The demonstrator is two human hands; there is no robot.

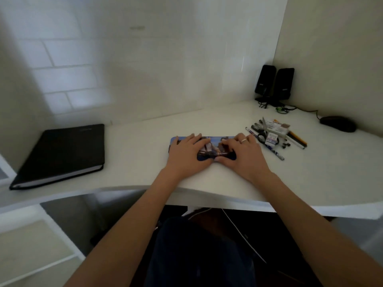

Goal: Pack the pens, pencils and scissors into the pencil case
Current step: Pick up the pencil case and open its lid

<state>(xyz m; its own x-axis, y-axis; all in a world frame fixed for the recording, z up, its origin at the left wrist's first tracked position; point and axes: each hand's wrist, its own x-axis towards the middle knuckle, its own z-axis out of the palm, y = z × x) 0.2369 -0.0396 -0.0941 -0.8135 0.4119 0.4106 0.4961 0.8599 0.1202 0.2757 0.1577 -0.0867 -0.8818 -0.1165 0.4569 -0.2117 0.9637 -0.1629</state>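
A flat pencil case (pixel 215 141) with a printed blue picture lies closed on the white desk (pixel 145 146). My left hand (pixel 189 151) rests on its left half, fingers over the far edge and thumb at the near edge. My right hand (pixel 241 153), with a ring on one finger, grips the right half the same way. To the right of the case lies a loose pile of pens and pencils (pixel 273 150) with scissors (pixel 264 126) and small erasers (pixel 272 139) among them.
A black closed folder (pixel 62 152) lies at the desk's left. Two black speakers (pixel 274 82) with cables stand in the back right corner, and a black mouse (pixel 337 123) sits beyond the pile. The desk's curved front edge (pixel 207 195) is near my forearms.
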